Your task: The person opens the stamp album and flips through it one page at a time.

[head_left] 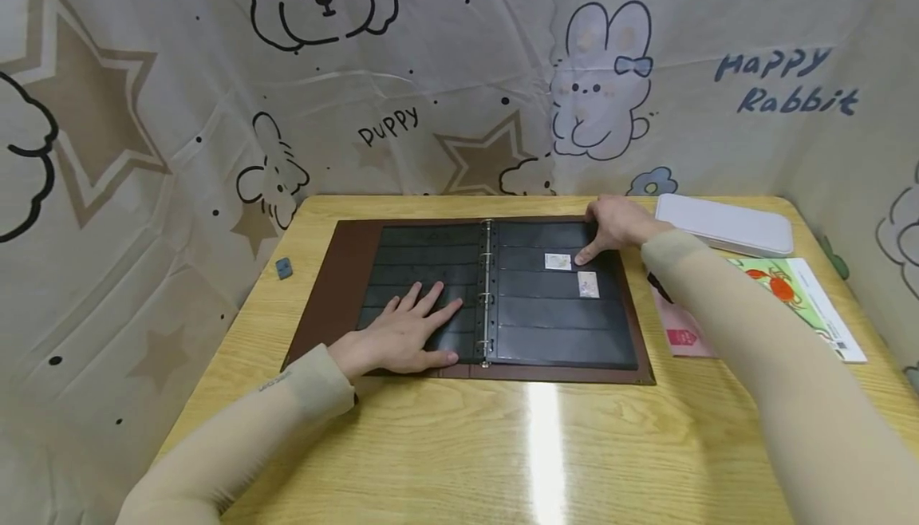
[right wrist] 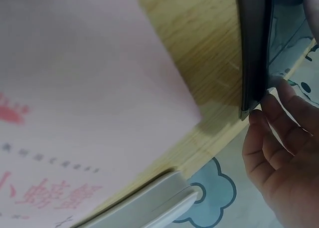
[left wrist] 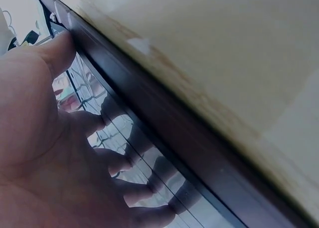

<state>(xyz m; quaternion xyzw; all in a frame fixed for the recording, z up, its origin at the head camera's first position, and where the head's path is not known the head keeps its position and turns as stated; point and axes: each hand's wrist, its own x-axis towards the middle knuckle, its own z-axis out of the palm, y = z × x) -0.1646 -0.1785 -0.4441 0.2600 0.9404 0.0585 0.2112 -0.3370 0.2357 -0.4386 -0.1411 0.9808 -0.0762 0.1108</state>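
A brown ring binder album (head_left: 312, 301) lies spread flat on the table, with black strip-pocket pages on both sides of its metal rings. My left hand (head_left: 405, 333) rests on the left page (head_left: 424, 254), fingers spread; the left wrist view shows its fingertips on the glossy surface. At the top right corner of the right page (head_left: 546, 341) is my right hand (head_left: 617, 222). Its thumb touches the page beside two small stamp-like pieces, one pale (head_left: 558, 262) and one pinkish (head_left: 588, 285). In the right wrist view, bent fingers (right wrist: 271, 108) meet the album's corner.
A white case (head_left: 725, 224) stands at the back right. Before it lie a colourful booklet (head_left: 818, 301) with a red crab picture and a pink booklet (head_left: 682, 325), partly under my right forearm. A small blue-grey block (head_left: 284, 268) sits left of the album. Patterned cloth hangs behind.
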